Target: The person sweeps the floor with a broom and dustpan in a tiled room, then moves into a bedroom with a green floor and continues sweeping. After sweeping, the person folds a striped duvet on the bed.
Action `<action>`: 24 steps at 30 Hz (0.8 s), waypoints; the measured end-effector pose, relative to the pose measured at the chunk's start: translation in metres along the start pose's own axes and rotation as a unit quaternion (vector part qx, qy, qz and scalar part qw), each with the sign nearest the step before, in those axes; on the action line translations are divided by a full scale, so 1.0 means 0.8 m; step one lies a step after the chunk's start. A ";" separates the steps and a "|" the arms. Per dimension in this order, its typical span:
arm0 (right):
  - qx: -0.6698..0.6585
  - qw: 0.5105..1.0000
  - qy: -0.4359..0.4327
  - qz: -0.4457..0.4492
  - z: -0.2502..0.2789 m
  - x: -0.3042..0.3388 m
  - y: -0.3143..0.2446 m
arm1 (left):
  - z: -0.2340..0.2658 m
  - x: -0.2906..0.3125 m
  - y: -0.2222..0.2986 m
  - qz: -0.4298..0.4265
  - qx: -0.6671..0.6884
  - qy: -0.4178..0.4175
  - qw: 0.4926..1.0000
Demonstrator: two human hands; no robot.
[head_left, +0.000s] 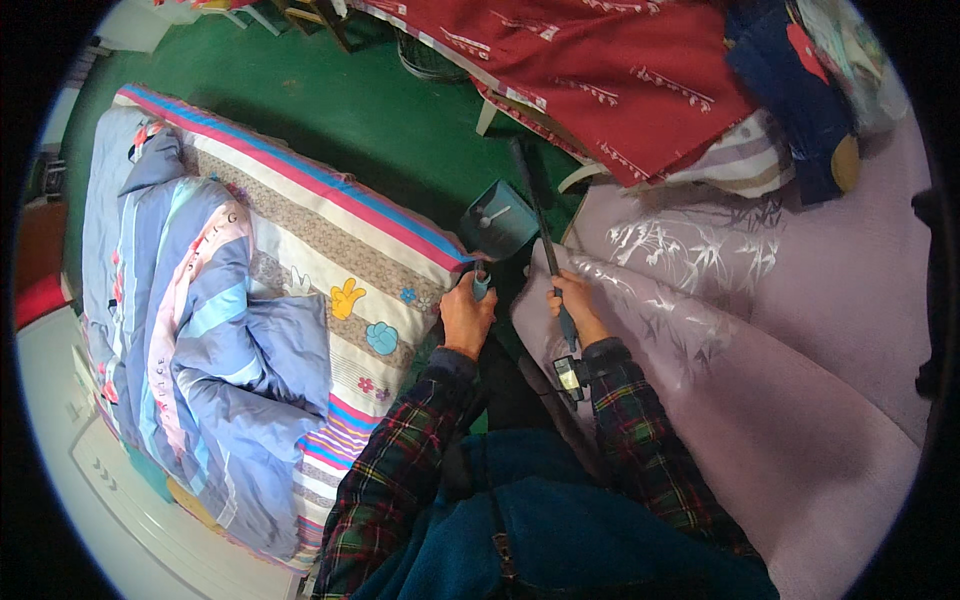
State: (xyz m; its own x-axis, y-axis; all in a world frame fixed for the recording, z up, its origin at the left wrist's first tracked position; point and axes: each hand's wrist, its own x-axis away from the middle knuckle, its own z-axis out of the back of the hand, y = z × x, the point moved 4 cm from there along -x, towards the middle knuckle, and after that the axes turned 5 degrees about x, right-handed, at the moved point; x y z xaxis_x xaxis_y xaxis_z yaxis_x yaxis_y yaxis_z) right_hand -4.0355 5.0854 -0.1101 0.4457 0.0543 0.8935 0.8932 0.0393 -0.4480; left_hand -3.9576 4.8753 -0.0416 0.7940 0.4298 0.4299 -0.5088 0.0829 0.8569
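My left hand is closed round the handle of a blue-green dustpan, beside the corner of the bed. A small white object lies in the pan; its kind is too small to make out. In my right hand is the dark grey stick of a broom, fingers wrapped round it. The broom slants away from me, its dark far end low over the green floor, just right of the dustpan. A watch-like device is strapped at my right wrist.
On the left stands a bed with a striped sheet and a crumpled blue-grey quilt. To the right, a mauve cover with a bamboo pattern spreads close to my arm. A red cloth drapes over furniture ahead, near a dark basket.
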 end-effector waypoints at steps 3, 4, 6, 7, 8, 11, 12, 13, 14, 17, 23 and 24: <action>0.038 0.998 -0.039 0.022 -0.017 0.020 -0.042 | 0.013 -0.008 0.030 -0.007 0.064 0.013 0.998; 0.057 0.997 -0.049 0.029 -0.023 0.025 -0.058 | 0.017 -0.015 0.039 0.002 0.082 0.014 0.996; 0.091 0.993 -0.064 0.028 -0.032 0.035 -0.085 | 0.025 -0.021 0.052 0.004 0.125 0.019 0.992; 0.110 0.992 -0.061 0.011 -0.038 0.036 -0.098 | 0.030 -0.027 0.057 0.006 0.127 0.022 0.992; 0.125 0.990 -0.062 0.014 -0.046 0.036 -0.109 | 0.035 -0.032 0.058 0.008 0.138 0.023 0.990; 0.179 0.982 -0.064 0.005 -0.064 0.034 -0.138 | 0.051 -0.046 0.056 0.008 0.162 0.047 0.986; 0.180 0.981 -0.068 0.006 -0.073 0.030 -0.146 | 0.054 -0.052 0.054 0.019 0.186 0.055 0.981; 0.180 0.981 -0.072 0.006 -0.082 0.026 -0.154 | 0.059 -0.059 0.053 0.011 0.175 0.065 0.982; 0.181 0.981 -0.072 0.004 -0.092 0.021 -0.161 | 0.063 -0.065 0.052 0.014 0.170 0.070 0.983; 0.214 0.974 -0.071 0.000 -0.127 0.000 -0.182 | 0.076 -0.088 0.053 0.022 0.156 0.085 0.984; 0.214 0.969 -0.123 0.004 -0.211 -0.033 -0.223 | 0.095 -0.138 0.062 0.033 0.157 0.107 0.981; 0.193 0.975 -0.112 0.000 -0.221 -0.037 -0.231 | 0.092 -0.151 0.061 0.032 0.155 0.110 0.981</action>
State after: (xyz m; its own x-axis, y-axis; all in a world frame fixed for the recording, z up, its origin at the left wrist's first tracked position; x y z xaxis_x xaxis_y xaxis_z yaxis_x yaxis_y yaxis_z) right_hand -4.2035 4.9000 -0.0482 0.3828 0.2697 0.8836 0.7849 0.4095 -0.4650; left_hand -4.0533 4.7611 -0.0308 0.6548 0.6120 0.4435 -0.4027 -0.2142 0.8899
